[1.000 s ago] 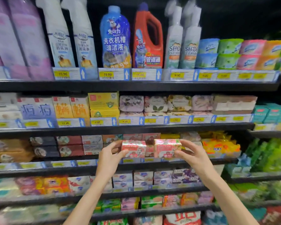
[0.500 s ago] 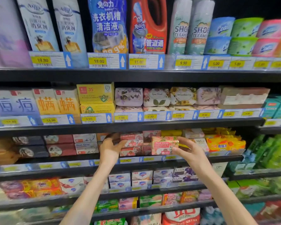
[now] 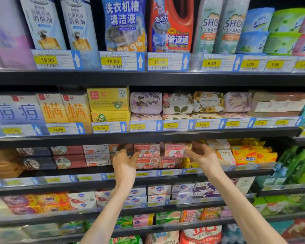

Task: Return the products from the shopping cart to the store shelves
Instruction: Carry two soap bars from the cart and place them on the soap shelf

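Bare forearms rising from the lower edge toward a black steel shelf (image 3: pixel 218 173) of boxed soaps. Left hand (image 3: pixel 124 164) against the left end of a pink goat soap box (image 3: pixel 146 149), thumb along its front, fingers hidden behind; grip not discernible. Right hand (image 3: pixel 203 156) pinching the right end of a second pink goat soap box (image 3: pixel 176 149), thumb in front, fingers curled behind. Both boxes side by side atop a lower row of matching pink boxes (image 3: pixel 158 162), under the lip of the shelf above. Yellow sulphur soap packs (image 3: pixel 250 156) just right of the right hand. Farther up, floral-wrapped soap bars (image 3: pixel 178 103) over yellow price tags (image 3: pixel 171 125). Topmost, a blue washing-machine cleaner bottle (image 3: pixel 125 23) beside a red drain cleaner jug (image 3: pixel 173 25).
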`<state>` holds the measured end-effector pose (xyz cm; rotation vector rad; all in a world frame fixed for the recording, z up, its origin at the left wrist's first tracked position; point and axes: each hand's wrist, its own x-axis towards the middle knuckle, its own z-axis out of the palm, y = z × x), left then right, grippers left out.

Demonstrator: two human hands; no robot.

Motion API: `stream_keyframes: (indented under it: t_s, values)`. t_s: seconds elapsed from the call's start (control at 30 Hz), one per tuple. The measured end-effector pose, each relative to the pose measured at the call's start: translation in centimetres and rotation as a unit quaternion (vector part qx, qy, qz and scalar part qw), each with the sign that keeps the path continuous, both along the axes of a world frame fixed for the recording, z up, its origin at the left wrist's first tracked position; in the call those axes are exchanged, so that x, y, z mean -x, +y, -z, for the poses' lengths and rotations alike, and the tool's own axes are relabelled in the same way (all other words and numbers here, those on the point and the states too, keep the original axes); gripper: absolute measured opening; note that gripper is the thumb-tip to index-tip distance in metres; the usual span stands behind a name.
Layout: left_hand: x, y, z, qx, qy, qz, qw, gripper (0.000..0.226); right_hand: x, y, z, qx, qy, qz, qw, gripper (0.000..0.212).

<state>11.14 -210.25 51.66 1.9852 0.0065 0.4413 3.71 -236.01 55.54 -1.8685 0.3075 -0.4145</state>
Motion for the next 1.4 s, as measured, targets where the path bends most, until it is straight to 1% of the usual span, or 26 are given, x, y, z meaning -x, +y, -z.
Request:
stream_keyframes:
  t_s: [0.17, 0.37, 0.47, 0.57, 0.7, 0.8, 0.9, 1.0, 1.07, 1.13, 1.2, 1.3, 1.37, 1.4]
  values:
    - [0.2, 0.1, -0.1, 0.015, -0.014, 0.012, 1.0, 0.017, -1.4, 1.8, -0.2, -0.005, 0.027, 0.01, 1.0, 0.03]
    - [0.0, 0.3, 0.1, 0.027, -0.006, 0.014, 1.0, 0.018, -2.0, 2.4, -0.6, 0.067, 0.061, 0.047, 0.995, 0.027]
    - [0.0, 0.1, 0.1, 0.025, -0.009, 0.008, 1.0, 0.017, -2.0, 2.6, -0.8, 0.094, 0.071, 0.058, 0.991, 0.022]
    - [-0.2, 0.0, 0.4, 0.008, -0.004, -0.005, 1.0, 0.02, -2.2, 2.6, -0.8, 0.107, 0.088, 0.072, 0.988, 0.027]
    - [-0.2, -0.3, 0.4, -0.002, -0.01, -0.019, 1.0, 0.022, -2.6, 2.5, -0.4, 0.098, 0.093, 0.08, 0.988, 0.026]
    - [-0.2, -0.4, 0.5, -0.004, -0.003, -0.025, 1.0, 0.023, -2.9, 2.4, -0.2, 0.093, 0.093, 0.083, 0.988, 0.028]
    - [-0.1, -0.3, 0.4, -0.004, 0.001, -0.016, 1.0, 0.022, -2.8, 2.4, -0.3, 0.094, 0.093, 0.078, 0.988, 0.029]
    - [0.7, 0.3, 0.1, -0.012, -0.011, 0.003, 1.0, 0.025, -2.0, 2.6, -0.3, 0.111, 0.075, 0.073, 0.988, 0.031]
    - [1.7, 0.8, -0.1, -0.035, -0.039, 0.009, 0.999, 0.032, -1.0, 2.7, 0.0, 0.12, 0.026, 0.067, 0.99, 0.032]
    - [2.7, 1.4, -0.6, -0.07, -0.051, 0.001, 0.996, 0.037, 0.2, 3.2, 0.4, 0.137, -0.048, 0.052, 0.988, 0.029]
    - [3.8, 2.1, -1.0, -0.099, -0.052, -0.007, 0.994, 0.036, 1.3, 4.0, 0.5, 0.159, -0.087, 0.025, 0.983, 0.028]
    - [6.0, 3.7, -1.0, -0.161, -0.06, -0.012, 0.985, 0.028, 2.2, 6.0, 0.8, 0.217, -0.086, -0.072, 0.97, 0.022]
    - [7.9, 5.1, -0.6, -0.202, -0.052, -0.03, 0.978, 0.029, 2.2, 7.6, 1.3, 0.271, -0.079, -0.156, 0.947, 0.018]
    - [9.1, 6.1, -0.4, -0.21, -0.048, -0.039, 0.976, 0.03, 2.0, 8.7, 1.6, 0.296, -0.083, -0.199, 0.93, 0.02]
